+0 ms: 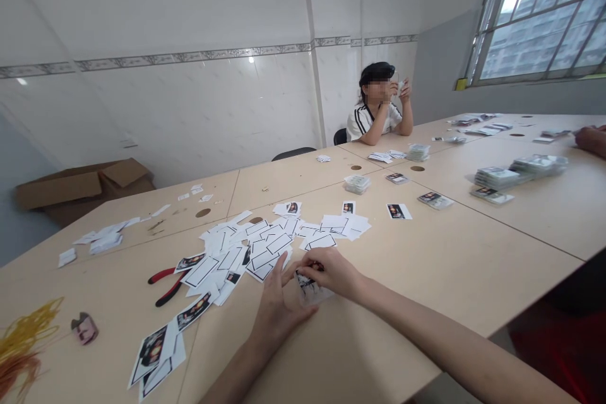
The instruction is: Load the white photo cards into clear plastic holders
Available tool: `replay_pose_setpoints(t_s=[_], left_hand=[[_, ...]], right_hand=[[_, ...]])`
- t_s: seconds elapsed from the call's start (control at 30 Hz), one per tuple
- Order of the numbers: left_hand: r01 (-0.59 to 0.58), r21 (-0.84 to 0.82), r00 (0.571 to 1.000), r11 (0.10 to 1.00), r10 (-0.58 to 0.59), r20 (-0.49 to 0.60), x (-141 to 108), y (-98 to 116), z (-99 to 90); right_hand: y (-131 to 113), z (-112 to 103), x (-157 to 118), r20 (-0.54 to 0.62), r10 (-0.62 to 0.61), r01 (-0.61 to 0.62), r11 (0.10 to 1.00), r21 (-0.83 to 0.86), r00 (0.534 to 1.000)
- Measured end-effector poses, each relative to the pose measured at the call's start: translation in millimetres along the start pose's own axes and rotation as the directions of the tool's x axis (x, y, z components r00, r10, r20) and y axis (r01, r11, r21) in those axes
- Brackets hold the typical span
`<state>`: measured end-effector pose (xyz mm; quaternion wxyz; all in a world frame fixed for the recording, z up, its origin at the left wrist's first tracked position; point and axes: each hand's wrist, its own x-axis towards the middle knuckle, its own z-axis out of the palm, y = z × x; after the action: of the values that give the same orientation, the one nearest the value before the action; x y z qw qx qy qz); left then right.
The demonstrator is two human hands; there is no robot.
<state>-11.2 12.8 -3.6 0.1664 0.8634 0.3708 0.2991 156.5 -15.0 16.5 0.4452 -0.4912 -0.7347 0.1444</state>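
Observation:
My right hand pinches a small white card with a dark picture on it, holding it by its top edge just above the tabletop. My left hand is raised right beside that card, its fingertips at the card's left side. Left of my hands lies a loose spread of white cards with black-bordered rectangles and small pictures, some overlapping. Red-handled pliers lie left of the spread, and a small stack of picture cards sits near my left forearm.
Pale wooden tables with round holes are joined together, bearing small card stacks. A co-worker sits across them, holding something small, and another person's hand enters at right. Yellow cords lie at far left; a cardboard box stands behind the tables.

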Motion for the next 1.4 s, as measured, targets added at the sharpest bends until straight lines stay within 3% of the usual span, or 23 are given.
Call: replay_pose_setpoints(t_s=[0.37,0.8,1.4], left_hand=[[0.018,-0.105,0.999,0.994,-0.013,0.042,2.0,1.6,-1.9],[-0.026,-0.171,0.998,0.985,0.034,0.044,6.3,8.3,-10.4],[-0.018,-0.116,0.999,0.993,0.023,0.042,3.8,2.5,-5.5]], right_hand=[[0.4,-1.0,-1.4,0.010,0.042,-0.042,0.999,0.013,0.999],[-4.8,-5.5,-1.7,0.059,0.066,-0.078,0.970,0.231,0.996],[-6.3,-1.1,-3.1,-0.034,0.032,-0.029,0.994,0.105,0.999]])
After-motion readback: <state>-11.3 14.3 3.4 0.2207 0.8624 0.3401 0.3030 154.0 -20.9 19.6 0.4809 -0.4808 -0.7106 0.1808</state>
